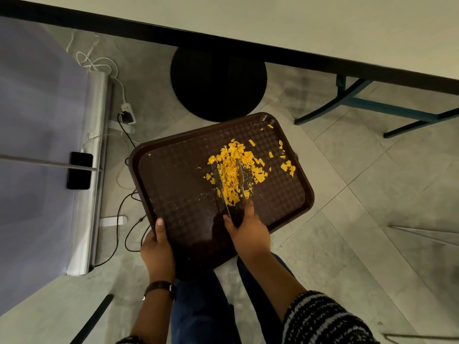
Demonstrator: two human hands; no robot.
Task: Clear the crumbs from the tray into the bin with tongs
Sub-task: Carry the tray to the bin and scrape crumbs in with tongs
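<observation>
Left hand (pixel 157 247) grips tray (pixel 178 194) near corner; right hand (pixel 244 229) squeezes tongs (pixel 229 187) around crumbs (pixel 233 170). Risk: tray tilts, crumbs spill short of bin (pixel 218 88).

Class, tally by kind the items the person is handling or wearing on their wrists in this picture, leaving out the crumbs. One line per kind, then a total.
Dark brown rectangular plastic tray: 1
Metal tongs: 1
Dark wristwatch: 1
Total: 3

Canteen-like room: tiled floor (pixel 360 189), long table (pixel 323 28), serving tray (pixel 173 194).
</observation>
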